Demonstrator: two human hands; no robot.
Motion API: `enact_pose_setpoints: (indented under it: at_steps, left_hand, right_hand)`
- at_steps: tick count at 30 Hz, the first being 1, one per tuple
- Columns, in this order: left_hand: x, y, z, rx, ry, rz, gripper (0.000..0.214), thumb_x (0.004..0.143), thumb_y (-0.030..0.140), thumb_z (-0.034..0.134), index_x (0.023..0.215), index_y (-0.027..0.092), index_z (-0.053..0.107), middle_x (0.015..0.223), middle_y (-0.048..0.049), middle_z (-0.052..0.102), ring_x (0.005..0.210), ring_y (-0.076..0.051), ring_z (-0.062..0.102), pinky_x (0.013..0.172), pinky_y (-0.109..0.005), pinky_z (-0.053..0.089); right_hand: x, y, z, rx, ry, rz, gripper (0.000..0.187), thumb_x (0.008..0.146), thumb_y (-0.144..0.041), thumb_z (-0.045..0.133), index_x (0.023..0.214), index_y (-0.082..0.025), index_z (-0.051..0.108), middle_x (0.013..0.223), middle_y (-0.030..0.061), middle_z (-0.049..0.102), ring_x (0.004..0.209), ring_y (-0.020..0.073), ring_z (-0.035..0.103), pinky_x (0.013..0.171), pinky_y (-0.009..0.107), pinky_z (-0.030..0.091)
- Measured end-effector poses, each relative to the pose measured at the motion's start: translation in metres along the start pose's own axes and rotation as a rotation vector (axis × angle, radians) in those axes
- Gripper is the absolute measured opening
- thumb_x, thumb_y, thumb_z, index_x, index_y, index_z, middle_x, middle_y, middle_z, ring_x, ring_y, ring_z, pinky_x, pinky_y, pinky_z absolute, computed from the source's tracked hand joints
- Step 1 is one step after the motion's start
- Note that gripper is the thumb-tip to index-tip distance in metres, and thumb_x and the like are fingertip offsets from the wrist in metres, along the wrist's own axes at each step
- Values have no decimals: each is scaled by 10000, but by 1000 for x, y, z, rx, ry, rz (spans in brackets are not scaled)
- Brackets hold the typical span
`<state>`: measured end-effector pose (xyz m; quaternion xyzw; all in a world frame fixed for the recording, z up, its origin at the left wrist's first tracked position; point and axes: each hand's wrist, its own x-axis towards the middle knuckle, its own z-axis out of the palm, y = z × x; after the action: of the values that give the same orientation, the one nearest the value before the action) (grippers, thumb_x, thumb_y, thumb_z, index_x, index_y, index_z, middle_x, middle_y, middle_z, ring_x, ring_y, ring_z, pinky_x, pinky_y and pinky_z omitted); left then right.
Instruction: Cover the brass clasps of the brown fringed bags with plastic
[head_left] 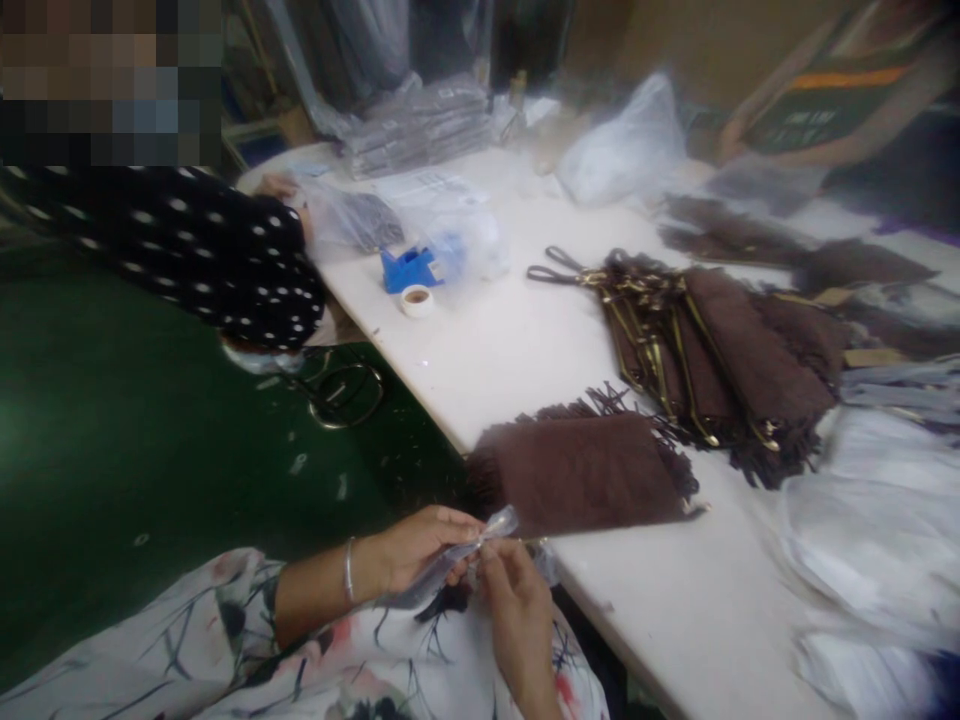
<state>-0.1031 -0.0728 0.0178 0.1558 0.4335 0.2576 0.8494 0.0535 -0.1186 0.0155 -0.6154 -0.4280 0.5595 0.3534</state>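
Note:
Over my lap, at the table's near edge, my left hand (420, 545) grips a crumpled clear plastic bag (499, 522). My right hand (520, 612) pinches the same bag, fingertips close to the left ones. What lies inside the fold between the fingers is too small to make out. Just beyond my hands a brown fringed pouch (585, 470) lies flat on the white table (517, 350). Part of its near edge sits behind the bag and my right hand.
Several brown fringed pouches with gold zips and wrist straps (757, 350) are piled at right. Clear bags (877, 540) lie nearer. A blue tape dispenser (409, 268) and tape roll (417, 300) stand at the far-left edge. Co-workers sit by a polka-dot sleeve (187, 250) and at far right.

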Motion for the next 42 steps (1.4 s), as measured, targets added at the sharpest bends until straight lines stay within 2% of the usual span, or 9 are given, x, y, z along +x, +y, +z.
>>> enact_pose_setpoints:
  at_steps: [5, 11, 16, 22, 26, 28, 33, 37, 42]
  left_hand:
    - [-1, -1, -2, 69, -40, 47, 295, 781, 302, 723, 940, 54, 700, 678, -59, 606, 475, -73, 497, 453, -175, 400]
    - [-2, 1, -10, 41, -100, -10, 273, 803, 299, 717, 954, 73, 691, 717, -72, 618, 510, -87, 528, 480, -182, 422]
    - [-1, 6, -14, -96, -132, -164, 249, 759, 225, 762, 949, 90, 675, 729, -53, 606, 482, -71, 506, 459, -177, 412]
    - [0, 10, -15, -303, -148, -315, 159, 791, 112, 700, 941, 97, 649, 706, -66, 603, 470, -48, 448, 436, -129, 315]
    - [2, 14, -15, -452, -210, -422, 152, 873, 159, 615, 945, 26, 627, 785, -137, 603, 493, -26, 437, 439, -90, 307]
    - [3, 14, -15, -517, -225, -456, 168, 881, 172, 609, 933, 13, 621, 769, -116, 579, 485, -20, 419, 433, -85, 303]
    - [3, 12, -16, -566, -205, -452, 158, 862, 158, 626, 931, 16, 621, 745, -62, 541, 476, -23, 412, 425, -94, 320]
    - [2, 8, -20, -447, -201, -358, 171, 846, 148, 650, 982, 44, 637, 737, -48, 552, 504, -46, 466, 445, -116, 362]
    - [6, 8, -26, -258, -184, -326, 304, 824, 269, 721, 1024, 49, 657, 696, -19, 552, 491, -64, 479, 468, -169, 416]
  right_hand:
    - [11, 4, -1, 384, -177, 194, 371, 792, -508, 643, 646, -173, 572, 489, -36, 490, 447, 89, 388, 469, 217, 292]
    - [18, 2, -8, 432, -301, 321, 377, 741, -507, 704, 699, -138, 638, 568, 3, 589, 416, 66, 425, 441, 194, 304]
    - [24, 6, -7, 329, -264, 225, 418, 706, -555, 730, 690, -144, 659, 564, 5, 600, 392, 77, 446, 403, 198, 305]
    - [28, 7, 1, 302, -199, 140, 410, 712, -547, 730, 657, -150, 640, 481, -7, 573, 398, 93, 448, 423, 213, 326]
    - [31, 15, 8, 336, -179, 120, 408, 734, -548, 706, 706, -148, 627, 505, -17, 573, 407, 81, 433, 429, 206, 311]
    - [33, 20, 10, 353, -194, 121, 426, 733, -567, 696, 689, -152, 608, 493, -22, 558, 396, 77, 421, 426, 207, 303]
    - [32, 24, 12, 351, -190, 117, 450, 728, -597, 692, 715, -156, 601, 528, -20, 573, 406, 79, 439, 420, 201, 329]
    - [20, 21, 6, 312, -153, 128, 473, 714, -624, 696, 713, -165, 585, 560, -9, 595, 418, 90, 472, 422, 202, 364]
    - [-8, 19, -13, 106, -66, 53, 390, 815, -571, 631, 714, -197, 585, 580, -4, 606, 526, 138, 534, 541, 241, 414]
